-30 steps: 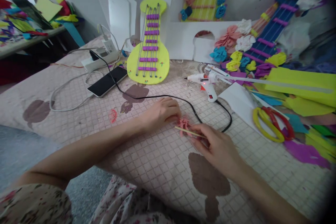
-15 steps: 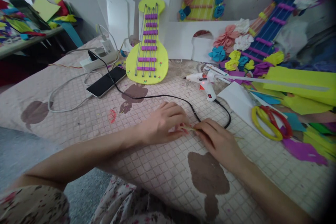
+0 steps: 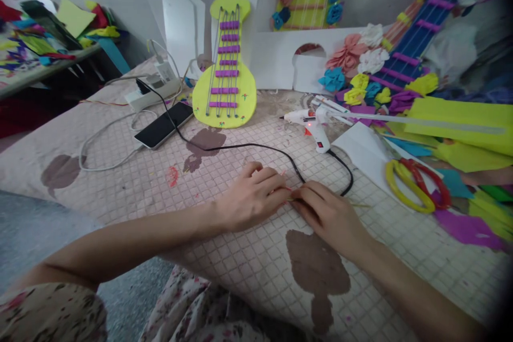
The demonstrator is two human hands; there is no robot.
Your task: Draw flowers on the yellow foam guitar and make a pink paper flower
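Observation:
My left hand (image 3: 256, 196) and my right hand (image 3: 329, 215) meet over the tablecloth at the middle of the view. In my right hand is a thin yellowish stick (image 3: 362, 204), pinched, its far end poking out to the right behind the hand. The fingertips of my left hand close at the stick's other end, where a little pink-red shows; what that is stays mostly hidden. Just beyond my hands runs the black cord (image 3: 256, 145) of a white glue gun (image 3: 318, 131), which lies on its side with a red light lit.
A yellow toy guitar (image 3: 203, 88) with purple bars leans against white boards (image 3: 276, 64). To the left lie a phone (image 3: 162, 127) and a power strip (image 3: 150, 93). Scissors (image 3: 409, 197) and coloured paper (image 3: 460, 120) lie at right, near a blue flower-trimmed guitar (image 3: 425, 29).
My left hand has rolled over and closed in toward my right fingertips, covering the stick's left part that showed before. My right hand has hardly moved.

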